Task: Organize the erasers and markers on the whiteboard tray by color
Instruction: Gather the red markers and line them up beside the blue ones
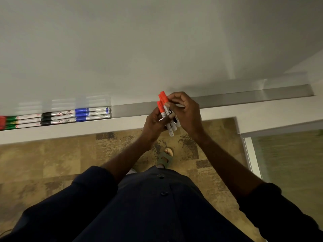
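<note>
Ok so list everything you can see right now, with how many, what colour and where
blue markers: three, blue caps, tray, right end of row
black markers: three, black caps, tray, left of blue
green markers: three, green caps, tray, left of black
red item: one, red, far left edge, cut off
red markers: three, red caps, held in both hands
tray: one, grey metal, under whiteboard
sandal: one, green, floor
left hand: grips marker bundle
right hand: pinches the bundle

Markers (59, 117) are laid end to end in rows at the tray's (227, 100) left end, while more markers (167, 116) are held before its middle.
</note>
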Motion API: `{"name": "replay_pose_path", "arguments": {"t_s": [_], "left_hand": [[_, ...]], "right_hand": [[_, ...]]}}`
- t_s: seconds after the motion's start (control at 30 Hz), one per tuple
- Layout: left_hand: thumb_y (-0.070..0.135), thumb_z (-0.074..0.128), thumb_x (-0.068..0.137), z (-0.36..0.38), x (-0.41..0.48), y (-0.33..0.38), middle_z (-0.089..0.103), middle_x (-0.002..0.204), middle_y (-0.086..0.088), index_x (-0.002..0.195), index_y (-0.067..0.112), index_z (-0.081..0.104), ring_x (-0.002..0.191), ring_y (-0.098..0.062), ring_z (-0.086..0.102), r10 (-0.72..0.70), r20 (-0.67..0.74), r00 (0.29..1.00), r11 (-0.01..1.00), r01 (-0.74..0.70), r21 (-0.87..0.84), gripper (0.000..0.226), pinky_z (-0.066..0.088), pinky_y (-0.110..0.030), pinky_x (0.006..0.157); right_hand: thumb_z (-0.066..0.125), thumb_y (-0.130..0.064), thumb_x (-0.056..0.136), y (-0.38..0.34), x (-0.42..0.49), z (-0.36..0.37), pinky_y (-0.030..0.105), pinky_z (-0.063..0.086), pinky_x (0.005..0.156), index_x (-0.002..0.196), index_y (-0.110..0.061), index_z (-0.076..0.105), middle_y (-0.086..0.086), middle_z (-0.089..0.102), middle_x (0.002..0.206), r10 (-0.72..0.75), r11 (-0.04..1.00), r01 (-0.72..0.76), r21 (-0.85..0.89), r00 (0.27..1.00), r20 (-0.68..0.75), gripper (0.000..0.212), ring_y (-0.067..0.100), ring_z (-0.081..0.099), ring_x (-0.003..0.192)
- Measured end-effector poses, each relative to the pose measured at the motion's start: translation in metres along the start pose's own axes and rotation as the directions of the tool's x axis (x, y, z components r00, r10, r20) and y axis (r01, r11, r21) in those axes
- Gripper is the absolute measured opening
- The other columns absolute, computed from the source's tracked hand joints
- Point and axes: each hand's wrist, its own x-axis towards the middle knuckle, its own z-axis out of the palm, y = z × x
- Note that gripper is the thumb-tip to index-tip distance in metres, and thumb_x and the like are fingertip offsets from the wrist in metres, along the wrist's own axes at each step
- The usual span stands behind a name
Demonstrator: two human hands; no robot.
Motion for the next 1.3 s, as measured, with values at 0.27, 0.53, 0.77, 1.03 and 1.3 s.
{"name": "replay_pose_path", "arguments": {"t_s": [0.27,0.53,0.77,1.03,1.3], "left_hand": [[0.011,0.06,0.102,-0.019,-0.009,-0.001,0.075,0.105,-0.007,0.138,0.005,0.056,0.094,-0.019,0.075,-0.109,-0.15,0.983,0.94,0.052,-0.338,0.037,0.063,-0.033,0.078],[0.01,0.06,0.102,-0.048,-0.014,-0.006,0.072,0.11,-0.01,0.136,-0.002,0.054,0.098,-0.018,0.072,-0.098,-0.346,0.933,0.914,-0.054,-0.403,0.037,0.06,-0.028,0.088],[0.009,0.061,0.102,-0.071,-0.015,-0.003,0.069,0.114,-0.015,0.136,-0.006,0.056,0.102,-0.024,0.068,-0.195,-0.365,0.91,0.871,-0.011,-0.491,0.038,0.055,-0.037,0.097],[0.053,0.052,0.102,-0.114,-0.022,0.001,0.068,0.129,-0.008,0.135,0.008,0.059,0.119,-0.025,0.068,-0.295,-0.28,0.914,0.909,0.178,-0.376,0.056,0.048,-0.038,0.108],[0.04,0.053,0.106,-0.135,-0.041,-0.02,0.072,0.113,-0.006,0.126,0.01,0.06,0.096,-0.017,0.071,0.252,-0.286,0.925,0.857,-0.076,0.509,0.036,0.058,-0.033,0.084]], "right_hand": [[0.064,-0.031,0.097,-0.005,-0.021,0.036,0.023,0.056,0.094,0.131,-0.014,0.062,0.003,0.067,0.131,0.05,0.995,-0.056,-0.087,0.997,-0.066,0.038,0.009,0.063,0.115],[0.067,-0.021,0.095,-0.015,-0.062,0.091,0.034,0.062,0.086,0.129,-0.01,0.061,0.015,0.073,0.118,0.612,0.522,-0.571,0.634,0.768,0.188,0.037,0.024,0.073,0.102],[0.069,-0.022,0.093,-0.013,-0.049,0.124,0.025,0.062,0.076,0.122,-0.009,0.069,0.008,0.077,0.105,0.615,0.663,-0.533,0.525,0.788,0.023,0.031,0.019,0.077,0.093],[0.072,-0.018,0.092,0.005,-0.012,0.142,0.034,0.063,0.081,0.113,-0.002,0.072,0.011,0.076,0.098,0.556,0.795,-0.525,0.304,0.831,-0.017,0.027,0.02,0.076,0.084],[0.07,-0.024,0.091,0.008,0.021,0.16,0.046,0.062,0.082,0.092,0.0,0.073,0.01,0.076,0.087,0.498,0.861,-0.502,-0.084,0.865,-0.068,0.024,0.029,0.077,0.077]]}}
